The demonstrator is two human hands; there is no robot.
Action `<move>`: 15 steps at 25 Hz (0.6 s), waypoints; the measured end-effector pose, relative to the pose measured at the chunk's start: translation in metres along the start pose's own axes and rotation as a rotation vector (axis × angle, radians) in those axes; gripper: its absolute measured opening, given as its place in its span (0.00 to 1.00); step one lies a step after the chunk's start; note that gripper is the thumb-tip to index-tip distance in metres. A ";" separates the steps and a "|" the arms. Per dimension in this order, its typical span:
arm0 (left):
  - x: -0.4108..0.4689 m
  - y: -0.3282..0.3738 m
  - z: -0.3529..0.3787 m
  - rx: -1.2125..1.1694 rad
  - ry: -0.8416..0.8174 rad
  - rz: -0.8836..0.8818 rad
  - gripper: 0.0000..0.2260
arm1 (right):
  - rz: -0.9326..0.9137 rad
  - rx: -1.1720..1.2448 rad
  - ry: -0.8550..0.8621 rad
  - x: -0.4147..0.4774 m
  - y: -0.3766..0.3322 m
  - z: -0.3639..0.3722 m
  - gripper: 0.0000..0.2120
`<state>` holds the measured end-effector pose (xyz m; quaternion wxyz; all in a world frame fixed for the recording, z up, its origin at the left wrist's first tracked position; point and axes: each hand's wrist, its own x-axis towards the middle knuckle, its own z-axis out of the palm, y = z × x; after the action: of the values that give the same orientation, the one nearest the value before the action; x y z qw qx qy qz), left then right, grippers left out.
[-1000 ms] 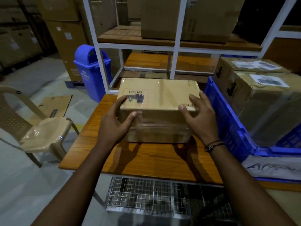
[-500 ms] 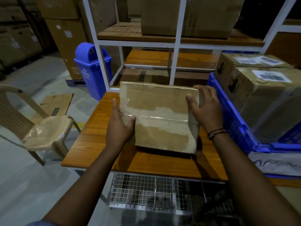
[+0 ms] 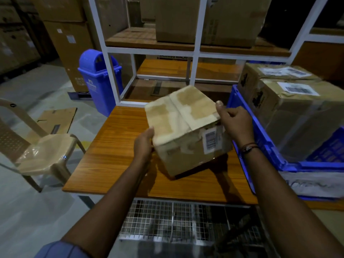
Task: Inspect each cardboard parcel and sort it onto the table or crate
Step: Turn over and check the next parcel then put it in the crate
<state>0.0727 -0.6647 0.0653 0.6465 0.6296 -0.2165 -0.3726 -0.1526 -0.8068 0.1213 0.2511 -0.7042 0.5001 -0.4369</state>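
My left hand (image 3: 143,144) grips the near left edge of the cardboard parcel (image 3: 186,125), the thumb lying along the taped top face and the fingers hidden behind the side. My right hand (image 3: 235,123) holds the opposite corner, its thumb up on the top edge and its fingers curled round the right side, so the 2 hands are set apart with the box clamped between them. A dark thread band (image 3: 248,147) circles my right wrist. The parcel is tilted above the middle of the wooden table (image 3: 115,146), top face leaning away to the left, and a white barcode label (image 3: 211,140) shows on the side facing me. Its lowest corner is down near the tabletop; I cannot tell whether it touches. Just to the right stands the blue crate (image 3: 268,144), with 2 labelled boxes (image 3: 297,116) inside it. A wire mesh cage (image 3: 176,220) sits under the table's near edge. Behind the table rises a white shelf frame (image 3: 195,53) carrying large cartons. To the left are a blue bin (image 3: 98,81), a flattened cardboard sheet (image 3: 55,120) on the floor and a beige plastic chair (image 3: 42,151).
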 end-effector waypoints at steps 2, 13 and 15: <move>0.003 0.019 -0.010 0.004 0.001 0.073 0.21 | 0.078 0.250 -0.037 -0.006 -0.001 -0.010 0.31; 0.005 0.058 -0.023 -0.095 -0.268 0.038 0.18 | 0.478 0.879 -0.339 -0.008 0.006 -0.013 0.18; 0.010 0.055 -0.031 -0.137 -0.258 0.055 0.25 | 0.515 0.990 -0.353 -0.011 0.004 -0.012 0.24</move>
<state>0.1137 -0.6564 0.1139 0.6649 0.5244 -0.2892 -0.4464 -0.1660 -0.7969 0.1197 0.7280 -0.4209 0.3420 -0.4194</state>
